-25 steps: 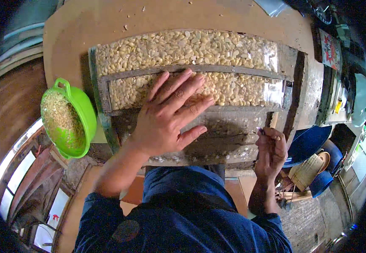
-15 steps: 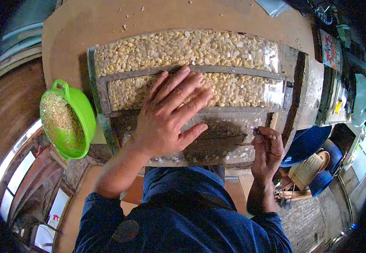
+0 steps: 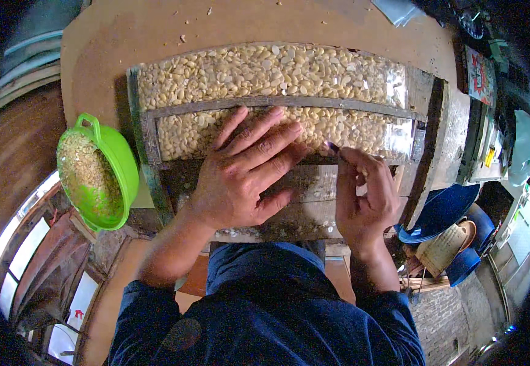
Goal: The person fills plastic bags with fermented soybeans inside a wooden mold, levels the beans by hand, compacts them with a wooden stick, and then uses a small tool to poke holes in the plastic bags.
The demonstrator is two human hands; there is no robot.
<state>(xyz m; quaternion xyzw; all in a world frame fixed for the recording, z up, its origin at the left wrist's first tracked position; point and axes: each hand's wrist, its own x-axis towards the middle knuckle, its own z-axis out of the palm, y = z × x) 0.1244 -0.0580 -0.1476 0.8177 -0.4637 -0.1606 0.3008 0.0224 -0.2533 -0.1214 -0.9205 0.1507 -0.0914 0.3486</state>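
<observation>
Two long clear plastic packs of pale split beans lie side by side in a worn wooden frame (image 3: 420, 97): a far pack (image 3: 234, 76) and a near pack (image 3: 362, 125). A thin wooden bar (image 3: 350, 102) runs between them. My left hand (image 3: 234, 177) rests with fingers spread across the near pack, fingertips close to the bar. My right hand (image 3: 371, 192) is closed, pinching a small thin pointed tool (image 3: 333, 147) with a dark shaft and a bright tip. Its tip is at the near pack's front side, right of my left fingers; whether it pierces the plastic, I cannot tell.
At the left, a green plastic basin (image 3: 132, 177) holds loose beans. Crumbs lie on the brown board (image 3: 124, 30) behind the frame. To the lower right are a large blue basin (image 3: 442, 210) and a woven basket (image 3: 440, 249). A clear plastic sheet (image 3: 399, 9) lies far right.
My right hand has moved left and away from me, bringing the tool from over the bare wood to the near pack. My left hand stays on the pack with a slight shift.
</observation>
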